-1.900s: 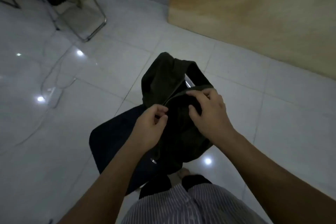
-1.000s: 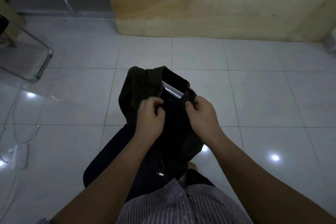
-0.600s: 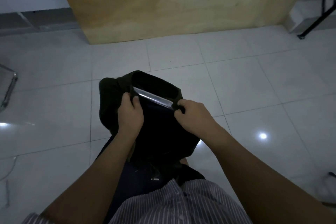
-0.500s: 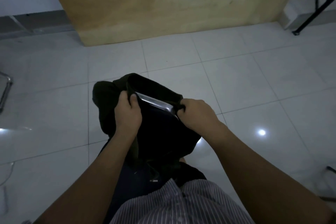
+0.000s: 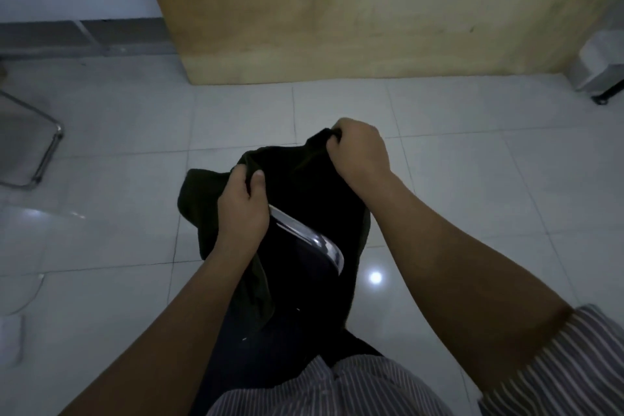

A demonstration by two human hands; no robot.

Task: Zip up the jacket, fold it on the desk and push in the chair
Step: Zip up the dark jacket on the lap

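Over tiled floor (image 5: 135,132), dark jacket (image 5: 304,186) in both hands' grip

There is just one camera, and it sits on the person's head. It looks forward and down, so the tiled floor (image 5: 472,199) fills most of the view. The two arms reach out from the bottom edge, very near the camera. A wooden panel (image 5: 337,10) stands farther off at the top. The wide lens bends the floor lines near the edges
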